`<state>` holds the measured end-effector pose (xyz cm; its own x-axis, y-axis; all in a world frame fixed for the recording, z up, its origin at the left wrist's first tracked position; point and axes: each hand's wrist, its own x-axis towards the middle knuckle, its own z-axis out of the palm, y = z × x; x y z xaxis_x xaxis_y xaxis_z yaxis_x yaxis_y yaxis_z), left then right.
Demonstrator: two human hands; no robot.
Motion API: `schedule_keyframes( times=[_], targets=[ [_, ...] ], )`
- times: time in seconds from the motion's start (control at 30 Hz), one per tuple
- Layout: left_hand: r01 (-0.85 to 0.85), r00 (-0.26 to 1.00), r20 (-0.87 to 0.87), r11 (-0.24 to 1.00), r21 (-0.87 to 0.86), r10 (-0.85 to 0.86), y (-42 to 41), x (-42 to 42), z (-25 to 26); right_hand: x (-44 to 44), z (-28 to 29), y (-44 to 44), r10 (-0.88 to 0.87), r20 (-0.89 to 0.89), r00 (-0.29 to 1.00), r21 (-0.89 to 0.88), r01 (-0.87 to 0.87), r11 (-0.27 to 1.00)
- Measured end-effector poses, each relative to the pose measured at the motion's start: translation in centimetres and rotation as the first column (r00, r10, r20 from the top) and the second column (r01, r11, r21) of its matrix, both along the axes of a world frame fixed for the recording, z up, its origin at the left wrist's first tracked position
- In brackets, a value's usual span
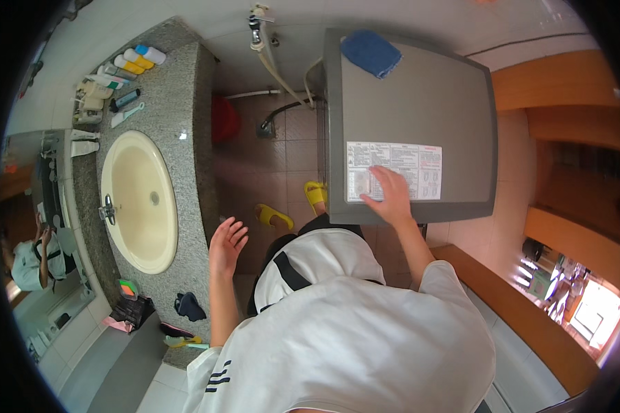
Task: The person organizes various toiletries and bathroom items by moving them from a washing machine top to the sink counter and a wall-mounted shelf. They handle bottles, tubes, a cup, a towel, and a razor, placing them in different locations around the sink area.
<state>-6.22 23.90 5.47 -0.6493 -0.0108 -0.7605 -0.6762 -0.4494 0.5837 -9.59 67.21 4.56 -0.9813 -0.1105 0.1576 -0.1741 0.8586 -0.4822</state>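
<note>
My right hand is over the near left part of a grey washing machine's lid, its fingers spread above a printed label stuck there; whether it touches the lid I cannot tell. Nothing is held in it. My left hand hangs in the air beside the granite counter's edge, fingers apart and holding nothing. A folded blue cloth lies at the lid's far left corner. To the left, a cream oval washbasin with a chrome tap is set into the granite counter.
Several bottles and tubes line the counter's back by the mirror. A dark cloth item lies near the basin. Hoses run from a wall tap down beside the machine. A red bucket-like object stands under the counter.
</note>
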Motion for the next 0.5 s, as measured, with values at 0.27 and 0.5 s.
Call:
schedule_keyframes(
  times=[0.27,0.5],
  targets=[
    [0.100,0.994,-0.045,0.995,-0.007,-0.100,3.8,-2.4,2.0,-0.4,-3.3,-1.3,-0.056,0.053,0.997,-0.063,0.059,0.996],
    [0.048,0.997,-0.059,0.998,-0.034,-0.050,4.4,-1.7,3.1,-3.7,-3.6,-3.7,-0.199,0.251,0.947,-0.543,0.308,0.782]
  ],
)
